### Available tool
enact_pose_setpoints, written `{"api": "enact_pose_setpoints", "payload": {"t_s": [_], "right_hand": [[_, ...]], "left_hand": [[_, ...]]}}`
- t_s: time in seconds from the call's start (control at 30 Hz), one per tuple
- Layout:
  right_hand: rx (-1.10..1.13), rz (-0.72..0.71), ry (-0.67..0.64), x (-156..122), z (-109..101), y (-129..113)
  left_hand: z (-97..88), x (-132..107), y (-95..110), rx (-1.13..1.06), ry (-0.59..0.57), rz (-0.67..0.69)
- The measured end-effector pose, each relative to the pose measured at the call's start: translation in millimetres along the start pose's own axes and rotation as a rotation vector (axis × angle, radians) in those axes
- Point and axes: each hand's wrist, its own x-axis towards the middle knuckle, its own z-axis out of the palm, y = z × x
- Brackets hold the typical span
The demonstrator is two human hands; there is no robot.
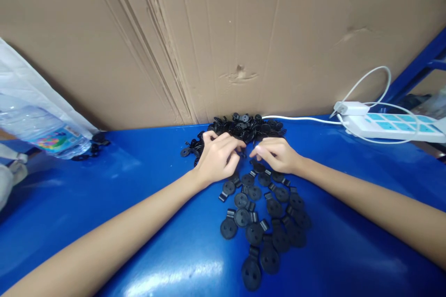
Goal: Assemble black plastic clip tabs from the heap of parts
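My left hand (pixel 221 155) is closed with curled fingers at the front of a heap of small black plastic parts (pixel 245 125). Facing it, my right hand (pixel 275 154) has thumb and forefinger brought together. A dark bit shows between the two sets of fingertips, too small and covered to make out. Below the hands lie several black round discs with two holes and a ridged tab, like shade-cloth clips (pixel 251 273), spread loosely toward me and partly overlapping.
The blue table (pixel 167 241) meets a cardboard wall (pixel 223 46) at the back. A clear plastic bottle (pixel 45 125) lies at left, beside more black parts (pixel 99 139). At right sits a white power strip (pixel 393 127) with a charger (pixel 353 108) and white cable (pixel 303 119).
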Motion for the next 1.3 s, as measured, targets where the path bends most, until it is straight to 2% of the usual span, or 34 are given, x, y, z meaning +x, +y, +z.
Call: {"api": "enact_pose_setpoints", "payload": {"t_s": [0.13,0.2,0.5,0.6,0.77,1.0,1.17,1.3], "right_hand": [[-0.001,0.162,0.078,-1.2,5.2,4.5],[0.012,0.194,0.075,-0.8,7.7,6.7],[-0.089,0.124,-0.023,2.2,5.6,7.6],[-0.074,0.119,-0.027,2.5,5.0,7.9],[-0.098,0.033,-0.061,3.3,4.1,7.8],[-0.198,-0.055,-0.077,4.0,5.6,6.1],[-0.197,-0.076,-0.094,4.4,6.8,6.1],[-0.201,-0.065,-0.094,4.5,6.0,4.2]], "left_hand": [[0.4,-1.0,2.0,0.007,0.051,0.024],[-0.3,-1.7,2.9,0.012,0.061,0.066],[4.6,-3.0,-3.7,-0.058,0.036,0.113],[6.2,-2.4,-5.5,-0.124,0.066,0.159],[6.5,-2.0,-5.7,-0.193,0.069,0.234],[3.1,-1.4,-4.4,0.009,0.129,0.193],[1.7,-0.1,-2.8,0.059,0.075,0.115],[2.5,0.0,-2.2,0.092,0.089,0.116]]}}
